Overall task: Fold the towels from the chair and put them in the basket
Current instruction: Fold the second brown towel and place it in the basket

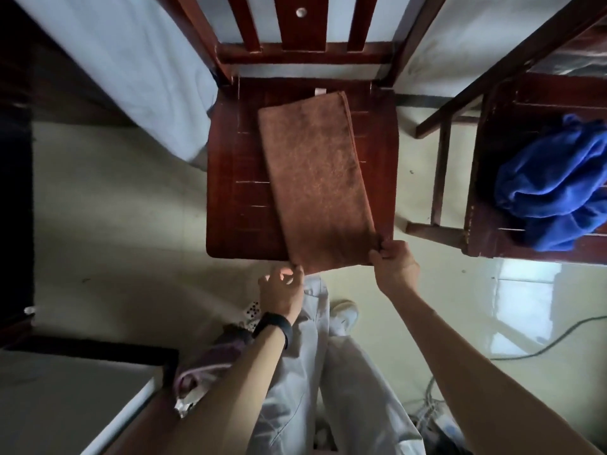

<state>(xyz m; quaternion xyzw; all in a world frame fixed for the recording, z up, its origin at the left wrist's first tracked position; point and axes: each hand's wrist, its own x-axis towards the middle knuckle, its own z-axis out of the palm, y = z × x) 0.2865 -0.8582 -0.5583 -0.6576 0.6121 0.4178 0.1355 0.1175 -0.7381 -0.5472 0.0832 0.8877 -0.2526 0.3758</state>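
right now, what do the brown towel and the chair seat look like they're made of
The brown towel looks like terry or microfibre: matte, fuzzy mottled nap. The chair seat seems varnished wood: reddish, glossy sheen, pale scuff lines.

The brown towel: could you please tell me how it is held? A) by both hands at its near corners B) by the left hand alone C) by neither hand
A: the left hand and right hand each pinch a near corner of the brown towel.
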